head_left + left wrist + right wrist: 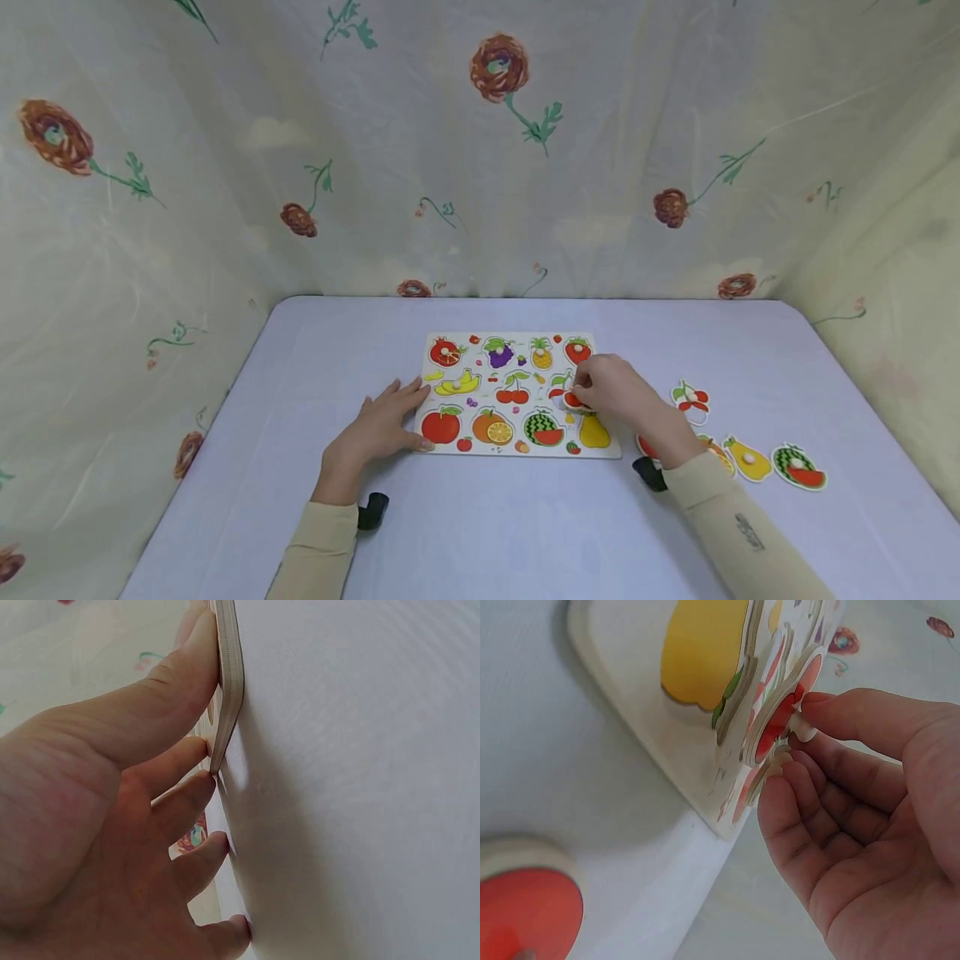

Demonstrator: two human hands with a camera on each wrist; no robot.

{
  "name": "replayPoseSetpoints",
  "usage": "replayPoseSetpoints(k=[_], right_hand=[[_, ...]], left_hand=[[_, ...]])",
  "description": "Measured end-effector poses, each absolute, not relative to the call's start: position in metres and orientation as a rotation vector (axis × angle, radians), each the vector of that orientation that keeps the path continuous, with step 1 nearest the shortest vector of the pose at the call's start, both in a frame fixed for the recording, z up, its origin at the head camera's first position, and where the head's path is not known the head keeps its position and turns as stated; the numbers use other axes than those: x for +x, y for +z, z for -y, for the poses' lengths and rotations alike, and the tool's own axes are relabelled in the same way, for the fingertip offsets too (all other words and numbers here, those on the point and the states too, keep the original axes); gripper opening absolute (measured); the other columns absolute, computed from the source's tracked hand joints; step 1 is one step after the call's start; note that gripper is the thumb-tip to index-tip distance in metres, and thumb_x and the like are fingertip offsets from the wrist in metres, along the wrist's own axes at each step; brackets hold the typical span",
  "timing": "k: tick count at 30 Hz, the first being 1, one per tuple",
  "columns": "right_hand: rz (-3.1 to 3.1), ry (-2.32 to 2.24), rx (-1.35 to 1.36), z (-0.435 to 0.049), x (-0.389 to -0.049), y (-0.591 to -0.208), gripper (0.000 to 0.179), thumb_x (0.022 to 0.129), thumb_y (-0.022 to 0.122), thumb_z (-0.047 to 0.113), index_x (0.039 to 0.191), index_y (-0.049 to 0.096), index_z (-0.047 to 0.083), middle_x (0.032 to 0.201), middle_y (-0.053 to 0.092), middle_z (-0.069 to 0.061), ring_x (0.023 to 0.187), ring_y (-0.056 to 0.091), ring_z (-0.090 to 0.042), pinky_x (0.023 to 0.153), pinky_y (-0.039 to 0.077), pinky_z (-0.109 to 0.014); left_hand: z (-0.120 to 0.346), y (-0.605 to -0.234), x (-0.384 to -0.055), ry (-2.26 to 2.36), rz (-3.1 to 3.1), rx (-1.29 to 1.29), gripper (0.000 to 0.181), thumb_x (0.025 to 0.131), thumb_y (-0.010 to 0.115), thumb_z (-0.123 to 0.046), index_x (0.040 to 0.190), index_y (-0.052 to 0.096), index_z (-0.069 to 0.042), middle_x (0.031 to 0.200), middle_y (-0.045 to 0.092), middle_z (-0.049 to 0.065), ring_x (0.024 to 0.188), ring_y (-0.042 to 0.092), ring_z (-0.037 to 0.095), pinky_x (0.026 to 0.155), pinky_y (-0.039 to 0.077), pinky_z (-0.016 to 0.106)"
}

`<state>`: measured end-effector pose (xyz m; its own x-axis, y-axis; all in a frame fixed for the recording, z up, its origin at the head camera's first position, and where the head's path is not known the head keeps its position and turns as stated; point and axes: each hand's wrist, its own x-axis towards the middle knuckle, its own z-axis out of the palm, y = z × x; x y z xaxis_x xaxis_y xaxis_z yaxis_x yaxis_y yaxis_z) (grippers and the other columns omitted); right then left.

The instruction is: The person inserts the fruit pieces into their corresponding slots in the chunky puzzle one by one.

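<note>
Head view: fruit board (607, 452) lies on table (465, 533).
Left hand (378, 425): fingers spread wide, touching board at 9 o'clock.
Right hand (618, 396): fingertips pinch red fruit piece (774, 731) at board's 3 o'clock.
Watermelon piece (799, 468): loose, between 3 and 4 o'clock.

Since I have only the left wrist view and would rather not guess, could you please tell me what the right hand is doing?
Observer: The right hand pinches a red-fruit piece.
Operator: Thank you; where is that piece, please?
Observer: At the right side of the puzzle board, just beyond the printed pear.
Operator: And might any other pieces be lying loose?
Observer: Yes, several lie on the table to the right, with the watermelon piece farthest right.
</note>
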<state>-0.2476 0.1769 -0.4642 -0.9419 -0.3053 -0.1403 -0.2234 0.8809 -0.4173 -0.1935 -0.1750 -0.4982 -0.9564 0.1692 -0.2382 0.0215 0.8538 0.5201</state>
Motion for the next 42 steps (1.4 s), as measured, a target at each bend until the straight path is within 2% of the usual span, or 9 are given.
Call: replayPoseSetpoints(k=[11, 25, 33, 42], right_hand=[[-2.83, -0.594, -0.458, -0.158, -0.249, -0.465, 0.01, 0.092, 0.067, 0.015, 0.085, 0.071, 0.009, 0.078, 0.063, -0.004, 0.073, 0.054, -0.018, 0.062, 0.046, -0.025], [-2.86, -0.588, -0.534, -0.142, -0.253, -0.467, 0.011, 0.092, 0.068, 0.017, 0.085, 0.072, 0.009, 0.079, 0.064, -0.002, 0.074, 0.055, -0.017, 0.064, 0.048, -0.024], [-2.854, -0.595, -0.602, -0.13, -0.257, -0.467, 0.014, 0.091, 0.066, 0.014, 0.079, 0.071, 0.01, 0.072, 0.063, -0.002, 0.064, 0.053, -0.015, 0.058, 0.044, -0.024], [-2.846, -0.595, -0.57, -0.119, -0.262, -0.469, 0.011, 0.092, 0.067, 0.015, 0.083, 0.072, 0.01, 0.079, 0.063, -0.003, 0.071, 0.054, -0.017, 0.062, 0.045, -0.024]], left_hand=[[0.175, -0.497, -0.193, 0.767, -2.754, 0.139, 0.09, 0.077, 0.084, -0.031, 0.154, 0.038, -0.024, 0.165, 0.028, -0.002, 0.156, 0.013, 0.032, 0.121, 0.009, 0.069], [0.173, -0.493, -0.192, 0.766, -2.752, 0.121, 0.089, 0.077, 0.084, -0.03, 0.154, 0.038, -0.024, 0.165, 0.029, -0.001, 0.156, 0.013, 0.032, 0.121, 0.009, 0.069], [0.174, -0.493, -0.193, 0.762, -2.749, 0.124, 0.089, 0.078, 0.084, -0.03, 0.154, 0.038, -0.024, 0.165, 0.029, -0.001, 0.156, 0.013, 0.032, 0.121, 0.009, 0.069], [0.175, -0.494, -0.193, 0.768, -2.742, 0.122, 0.089, 0.077, 0.084, -0.031, 0.154, 0.038, -0.025, 0.165, 0.028, -0.002, 0.156, 0.013, 0.031, 0.121, 0.009, 0.068]])
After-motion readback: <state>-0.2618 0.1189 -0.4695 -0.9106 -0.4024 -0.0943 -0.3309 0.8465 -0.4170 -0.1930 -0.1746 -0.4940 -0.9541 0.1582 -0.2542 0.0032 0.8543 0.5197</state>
